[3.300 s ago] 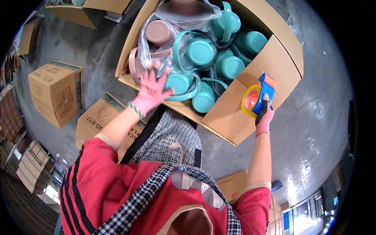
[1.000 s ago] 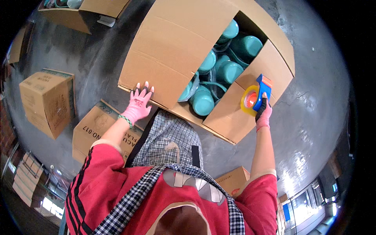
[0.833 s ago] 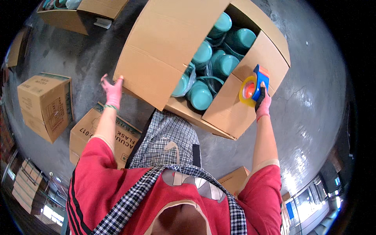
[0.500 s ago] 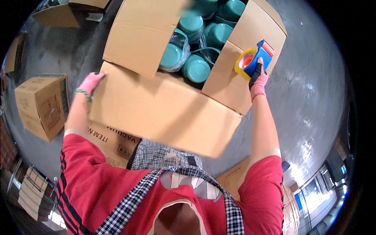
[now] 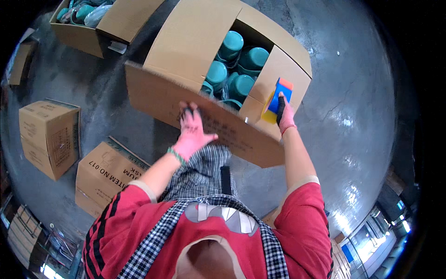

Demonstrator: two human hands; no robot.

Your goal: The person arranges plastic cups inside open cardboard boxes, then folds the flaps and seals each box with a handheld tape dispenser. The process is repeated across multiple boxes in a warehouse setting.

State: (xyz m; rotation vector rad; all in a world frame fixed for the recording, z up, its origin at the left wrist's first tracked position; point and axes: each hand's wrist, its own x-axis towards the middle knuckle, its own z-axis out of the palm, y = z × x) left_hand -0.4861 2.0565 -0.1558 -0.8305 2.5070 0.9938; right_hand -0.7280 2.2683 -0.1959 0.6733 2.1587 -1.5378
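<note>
A large cardboard box [image 5: 278, 25] stands before me, holding several teal, round-ended containers [image 5: 232, 44], some in clear plastic. Its left flap [image 5: 188, 42] and right flap [image 5: 290, 67] lie folded inward over part of the opening. The near flap [image 5: 223, 132] is raised and tilted, its printed outer side toward me. Against that side rests my left hand [image 5: 190, 137], in a pink glove, fingers spread. My right hand [image 5: 287, 116], also gloved, grips a blue tape dispenser [image 5: 281, 95] with a yellow roll, over the right flap.
An open box [image 5: 79, 39] with teal items and plastic stands at the far left. Two closed, printed boxes are on the grey floor: one at the left [image 5: 49, 139], one near my left arm [image 5: 104, 172]. Stacked cartons [image 5: 341, 260] show at the lower right.
My left hand has moved from the near flap's left corner to its outer face, and the flap has swung up. My right hand has shifted left with the tape dispenser.
</note>
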